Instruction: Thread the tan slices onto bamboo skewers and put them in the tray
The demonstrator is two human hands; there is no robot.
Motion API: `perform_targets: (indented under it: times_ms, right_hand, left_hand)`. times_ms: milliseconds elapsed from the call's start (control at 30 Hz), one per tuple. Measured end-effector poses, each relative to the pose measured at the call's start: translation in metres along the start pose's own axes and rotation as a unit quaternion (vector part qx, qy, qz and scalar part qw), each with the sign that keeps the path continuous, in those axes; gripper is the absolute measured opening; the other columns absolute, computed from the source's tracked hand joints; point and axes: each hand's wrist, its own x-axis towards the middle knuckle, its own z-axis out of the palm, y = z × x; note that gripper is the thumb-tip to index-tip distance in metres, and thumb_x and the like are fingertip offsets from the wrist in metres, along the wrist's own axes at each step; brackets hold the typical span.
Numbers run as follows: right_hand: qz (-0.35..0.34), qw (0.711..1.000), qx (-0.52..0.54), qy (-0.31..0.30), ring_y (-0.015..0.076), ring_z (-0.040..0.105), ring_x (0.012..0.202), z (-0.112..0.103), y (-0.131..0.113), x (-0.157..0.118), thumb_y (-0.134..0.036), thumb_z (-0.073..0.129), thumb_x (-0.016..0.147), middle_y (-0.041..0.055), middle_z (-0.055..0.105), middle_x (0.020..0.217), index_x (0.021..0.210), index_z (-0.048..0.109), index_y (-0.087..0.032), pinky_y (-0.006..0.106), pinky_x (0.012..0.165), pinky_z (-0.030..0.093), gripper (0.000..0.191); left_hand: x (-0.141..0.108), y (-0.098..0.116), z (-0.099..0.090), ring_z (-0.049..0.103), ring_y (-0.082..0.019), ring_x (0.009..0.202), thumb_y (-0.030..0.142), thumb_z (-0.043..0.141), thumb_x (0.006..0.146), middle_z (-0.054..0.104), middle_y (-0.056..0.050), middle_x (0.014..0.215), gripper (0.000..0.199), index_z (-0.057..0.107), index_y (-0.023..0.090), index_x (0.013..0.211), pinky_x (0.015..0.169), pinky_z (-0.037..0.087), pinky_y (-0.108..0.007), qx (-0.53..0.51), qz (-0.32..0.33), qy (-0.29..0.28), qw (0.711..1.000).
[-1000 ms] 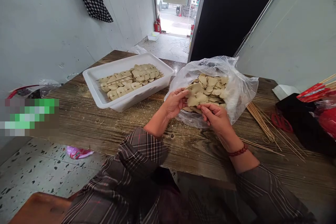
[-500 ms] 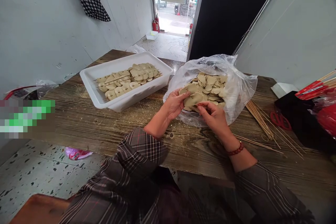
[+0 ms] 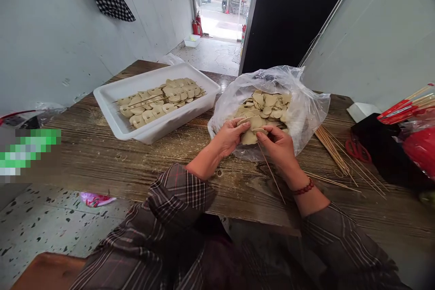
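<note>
Beige flat slices strung on thin sticks (image 3: 175, 94) already lie in the white rectangular plastic tray (image 3: 176, 126); many loose beige slices (image 3: 270, 100) are left in the clear plastic bag (image 3: 307, 111), near bare wooden sticks (image 3: 333, 150). The left hand (image 3: 231, 137) pinches a few held slices (image 3: 254, 122), the right hand (image 3: 279, 143) a slice's edge (image 3: 257, 130) by a slim brown stick (image 3: 273, 173).

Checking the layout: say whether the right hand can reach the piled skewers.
Probably yes: the piled skewers lie right of the right hand, only the bag partly between, though that hand is busy with pale slices.

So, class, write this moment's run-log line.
left hand: pale discs; right hand: disc, thin stick below; tray: skewered discs; bag: loose discs
</note>
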Motion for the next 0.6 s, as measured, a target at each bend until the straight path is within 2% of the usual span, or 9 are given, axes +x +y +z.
perform_targets:
  times_ms: [133, 267, 400, 533, 600]
  right_hand:
    - [-0.072, 0.996, -0.054, 0.001, 0.0162, 0.056, 0.071, -0.003, -0.016, -0.001, -0.036, 0.064, 0.084, 0.002, 0.066, 0.077, 0.084, 0.07, -0.02, 0.029, 0.062, 0.042, 0.017]
    - [-0.083, 0.994, -0.075, -0.004, 0.0176, 0.056, 0.073, -0.004, -0.022, -0.002, -0.036, 0.062, 0.086, 0.0037, 0.066, 0.079, 0.084, 0.069, -0.022, 0.03, 0.063, 0.043, 0.016]
    - [-0.033, 0.997, -0.072, 0.003, 0.0151, 0.051, 0.066, -0.004, -0.013, -0.001, -0.04, 0.064, 0.084, 0.0025, 0.064, 0.08, 0.092, 0.068, -0.02, 0.029, 0.062, 0.041, 0.022]
    - [0.036, 0.999, 0.009, -0.009, 0.0128, 0.05, 0.064, -0.003, -0.006, 0.002, -0.045, 0.068, 0.08, 0.0016, 0.063, 0.082, 0.1, 0.064, -0.019, 0.027, 0.06, 0.042, 0.033]
    - [0.05, 0.998, 0.046, -0.012, 0.0138, 0.054, 0.069, -0.004, -0.006, 0.003, -0.047, 0.066, 0.081, 0.0028, 0.063, 0.086, 0.103, 0.062, -0.018, 0.027, 0.063, 0.044, 0.036]
  left_hand:
    - [-0.001, -0.001, 0.001, 0.061, -0.01, 0.064, 0.029, 0.087, 0.059, 0.067, -0.001, 0.068, 0.031, 0.068, 0.012, 0.075, 0.067, 0.051, -0.022, 0.003, -0.012, 0.02, 1.0]
    - [-0.001, -0.001, 0.002, 0.061, -0.01, 0.063, 0.027, 0.086, 0.061, 0.067, -0.002, 0.068, 0.027, 0.066, 0.012, 0.072, 0.065, 0.05, -0.022, 0.002, -0.017, 0.026, 1.0]
    - [-0.002, -0.001, 0.003, 0.061, -0.009, 0.062, 0.026, 0.085, 0.064, 0.067, -0.002, 0.069, 0.026, 0.067, 0.012, 0.076, 0.063, 0.05, -0.021, 0.01, -0.029, 0.02, 0.999]
    - [-0.002, 0.001, 0.002, 0.063, -0.01, 0.065, 0.023, 0.085, 0.063, 0.07, -0.003, 0.076, 0.03, 0.07, 0.012, 0.086, 0.066, 0.051, -0.022, 0.023, -0.027, -0.001, 0.999]
    - [-0.001, 0.003, 0.001, 0.064, -0.011, 0.066, 0.022, 0.084, 0.064, 0.072, -0.004, 0.078, 0.03, 0.07, 0.012, 0.089, 0.066, 0.052, -0.022, 0.026, -0.017, 0.011, 0.999]
